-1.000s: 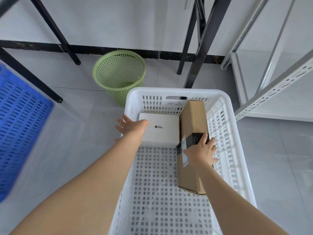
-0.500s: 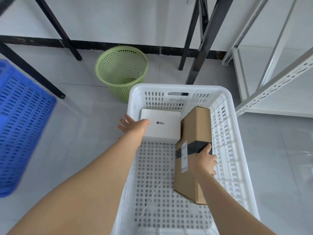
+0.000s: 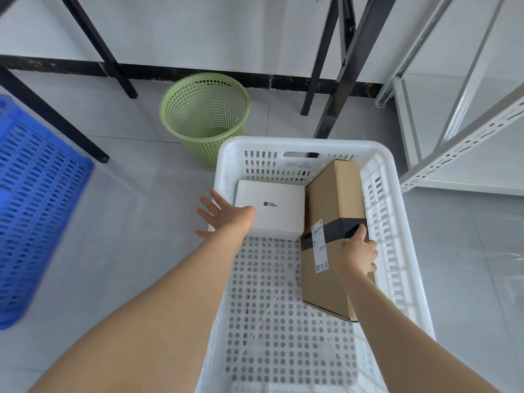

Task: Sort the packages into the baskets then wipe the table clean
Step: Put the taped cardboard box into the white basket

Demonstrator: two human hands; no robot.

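White plastic basket [image 3: 255, 143] beneath both hands, slotted in the walls and dotted with round holes across the bottom. Left hand [image 3: 226, 219] spread flat, fingers straight and apart, reaching out past the basket's left wall, thumb side over the near-left part of a white box [image 3: 272, 211]; actual contact with that box not clear from this angle. White box lying flat in the far-left corner of the basket, small dark logo on its lid, just ahead and to the right of the left hand. Right hand [image 3: 358, 253] gripping a long cardboard box [image 3: 334, 199], thumb laid over a band of black tape [image 3: 334, 229], fingers curled round the right-hand edge. White shipping label [image 3: 319, 245] stuck on the cardboard just left of the right hand. Cardboard box running along the basket's right wall, far end close against the far-right corner, left side hard up beside the white box, near end reaching back under the right forearm; whether its underside rests fully on the basket bottom not possible to tell. Green mesh bin [image 3: 204, 120] upright on the grey tiled floor [image 3: 136, 222], ahead of the left hand, just beyond the basket's far-left corner. Blue slatted basket [image 3: 42, 208] well off to the left of the left hand. Black table legs [image 3: 348, 66] ahead of the right hand, white metal rack [image 3: 465, 154] off to its right.
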